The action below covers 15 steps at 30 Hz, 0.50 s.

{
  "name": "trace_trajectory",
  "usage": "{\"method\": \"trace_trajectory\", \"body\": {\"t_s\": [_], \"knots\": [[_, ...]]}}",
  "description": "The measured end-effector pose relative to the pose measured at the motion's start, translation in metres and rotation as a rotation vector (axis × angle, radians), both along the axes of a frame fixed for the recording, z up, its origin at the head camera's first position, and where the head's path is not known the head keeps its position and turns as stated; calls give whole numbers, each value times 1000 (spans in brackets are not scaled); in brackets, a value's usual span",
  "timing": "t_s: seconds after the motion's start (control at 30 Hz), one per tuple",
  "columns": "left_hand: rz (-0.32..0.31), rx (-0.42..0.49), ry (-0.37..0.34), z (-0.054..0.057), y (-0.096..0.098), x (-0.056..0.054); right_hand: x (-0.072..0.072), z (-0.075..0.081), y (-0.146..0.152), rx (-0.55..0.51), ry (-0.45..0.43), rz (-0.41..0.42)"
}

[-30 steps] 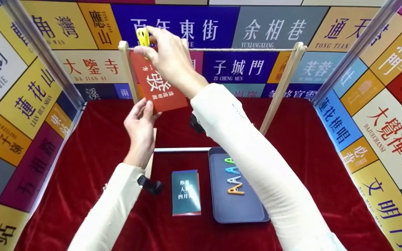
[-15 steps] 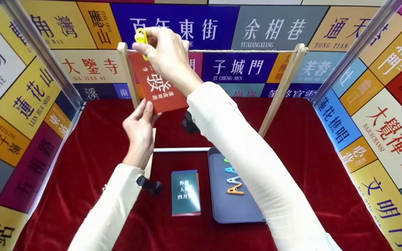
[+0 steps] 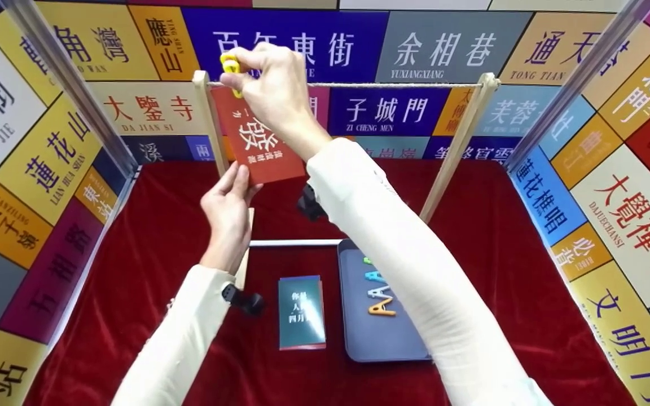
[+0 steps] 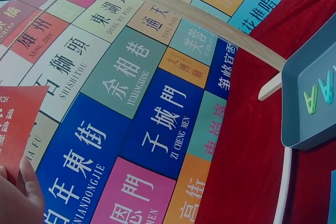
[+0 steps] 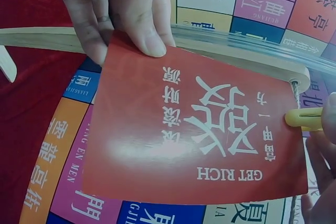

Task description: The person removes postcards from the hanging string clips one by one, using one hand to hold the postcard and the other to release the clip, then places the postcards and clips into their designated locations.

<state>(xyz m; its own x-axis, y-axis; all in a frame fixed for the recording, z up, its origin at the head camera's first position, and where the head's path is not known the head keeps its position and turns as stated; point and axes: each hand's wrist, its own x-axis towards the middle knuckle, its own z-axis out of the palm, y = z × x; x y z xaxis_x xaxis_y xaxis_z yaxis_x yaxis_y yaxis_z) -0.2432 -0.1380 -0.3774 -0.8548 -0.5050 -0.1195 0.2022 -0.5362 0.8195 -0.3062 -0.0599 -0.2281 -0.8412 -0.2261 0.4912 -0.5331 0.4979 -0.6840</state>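
Note:
A red card (image 3: 271,155) with white characters hangs tilted below the rope (image 3: 392,85), near the left wooden post. My left hand (image 3: 226,211) pinches its lower left corner, thumb in front. Up at the rope, my right hand (image 3: 277,84) pinches a yellow clothespin (image 3: 231,62) between thumb and fingers. In the right wrist view the tip of the clothespin (image 5: 302,119) overlaps the card's upper edge beside the rope (image 5: 295,95). Whether its jaws have clamped both card and rope, I cannot tell. Part of the card is behind my right hand in the head view.
A wooden frame (image 3: 455,146) carries the rope, with a white bar (image 3: 297,243) low between its sides. On the red cloth (image 3: 150,270) lie a stack of cards (image 3: 301,316), dark green on top, and a grey tray (image 3: 381,344) with several clothespins (image 3: 381,307).
My right fingers and the yellow clothespin have shifted and turned slightly at the card's top edge. The left hand and card stay nearly in place.

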Motion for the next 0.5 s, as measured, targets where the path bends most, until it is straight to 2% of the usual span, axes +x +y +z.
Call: {"method": "trace_trajectory", "body": {"t_s": [0.13,0.33,0.4,0.5], "knots": [[-1,4,4,-1,-1,0,0,-3,2,-36,56,11],[6,-1,-2,0,-2,0,-2,-7,8,33,242,68],[8,-6,-6,0,-2,0,-2,-8,9,11,243,76],[11,-12,-14,-1,-3,0,-3,-7,9,-65,176,74]]}}
